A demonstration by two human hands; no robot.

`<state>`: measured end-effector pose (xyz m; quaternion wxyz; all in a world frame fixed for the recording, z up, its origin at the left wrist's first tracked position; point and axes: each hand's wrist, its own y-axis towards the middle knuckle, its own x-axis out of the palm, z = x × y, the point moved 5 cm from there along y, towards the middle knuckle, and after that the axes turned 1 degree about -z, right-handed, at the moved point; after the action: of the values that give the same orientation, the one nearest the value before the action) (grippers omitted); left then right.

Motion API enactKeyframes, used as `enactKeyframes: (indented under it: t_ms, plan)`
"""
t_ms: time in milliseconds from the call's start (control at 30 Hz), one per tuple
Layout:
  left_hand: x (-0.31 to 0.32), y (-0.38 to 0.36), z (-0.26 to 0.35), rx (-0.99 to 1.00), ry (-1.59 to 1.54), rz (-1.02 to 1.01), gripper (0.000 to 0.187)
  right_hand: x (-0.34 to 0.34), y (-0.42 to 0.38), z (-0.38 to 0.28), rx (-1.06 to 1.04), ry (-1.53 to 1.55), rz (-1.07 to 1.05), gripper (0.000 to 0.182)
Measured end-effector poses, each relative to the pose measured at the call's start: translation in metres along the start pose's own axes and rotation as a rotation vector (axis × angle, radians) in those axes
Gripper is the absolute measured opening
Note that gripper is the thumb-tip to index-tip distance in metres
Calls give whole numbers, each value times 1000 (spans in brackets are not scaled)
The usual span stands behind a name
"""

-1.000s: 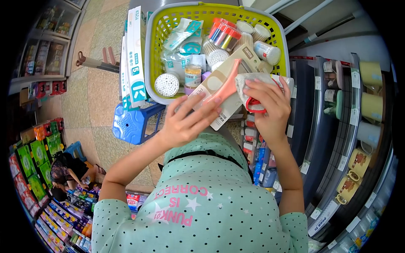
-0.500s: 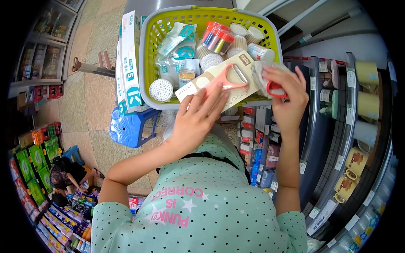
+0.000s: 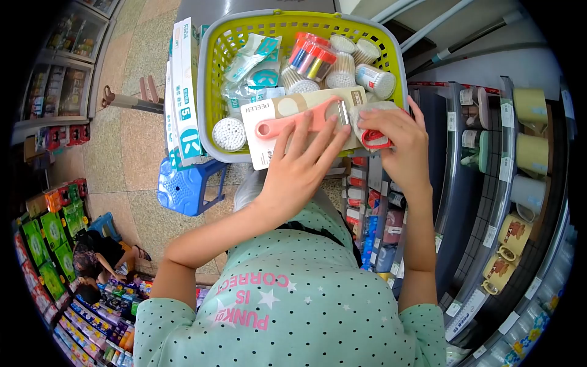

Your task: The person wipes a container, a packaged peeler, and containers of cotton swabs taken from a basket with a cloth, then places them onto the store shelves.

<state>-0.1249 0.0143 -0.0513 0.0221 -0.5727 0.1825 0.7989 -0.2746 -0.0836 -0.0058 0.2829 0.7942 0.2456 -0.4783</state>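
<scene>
A pink peeler [image 3: 284, 127] on a cream backing card [image 3: 262, 111] lies across the near side of the yellow-green basket [image 3: 211, 79]. My left hand [image 3: 298, 168] rests flat on the card, its fingers spread over the peeler's handle. At the blade end, my right hand [image 3: 400, 137] is closed on a crumpled grey cloth [image 3: 359, 127] with a red piece [image 3: 376, 140] showing beneath the fingers. Cotton swab tubs [image 3: 229, 134], red-lidded sewing thread tubs [image 3: 313, 56] and clear packets with teal print [image 3: 251, 64] fill the basket around the card.
Long white boxes [image 3: 186, 85] stand against the basket's left side. Below them is a blue stool [image 3: 186, 186]. Shelves with mugs [image 3: 515, 235] and slippers [image 3: 477, 137] line the right. At lower left, a person [image 3: 98, 260] crouches near packed goods.
The peeler card has turned from slanted to nearly level and shifted left, with my left hand on it. My right hand and the cloth have come down and left towards the blade end.
</scene>
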Motion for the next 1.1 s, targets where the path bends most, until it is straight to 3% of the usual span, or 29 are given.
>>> enactKeyframes:
  t_ms: [100,300,667,1033,1100]
  plan:
    - [3,1,-1,-8,46,-4,63,-8,-6,-1,-4,16,-10,46]
    - [0,-2,-14,21,-8,69,56,-13,9,0,-14,-70,163,42]
    - [2,-5,-13,6,9,111,54,13,13,-14,-35,-140,55,36]
    - [1,-4,-13,25,10,119,52,-20,-32,-45,84,14,-176,40]
    - [0,-3,-13,22,-4,123,52,-30,-25,-46,51,-8,-47,37]
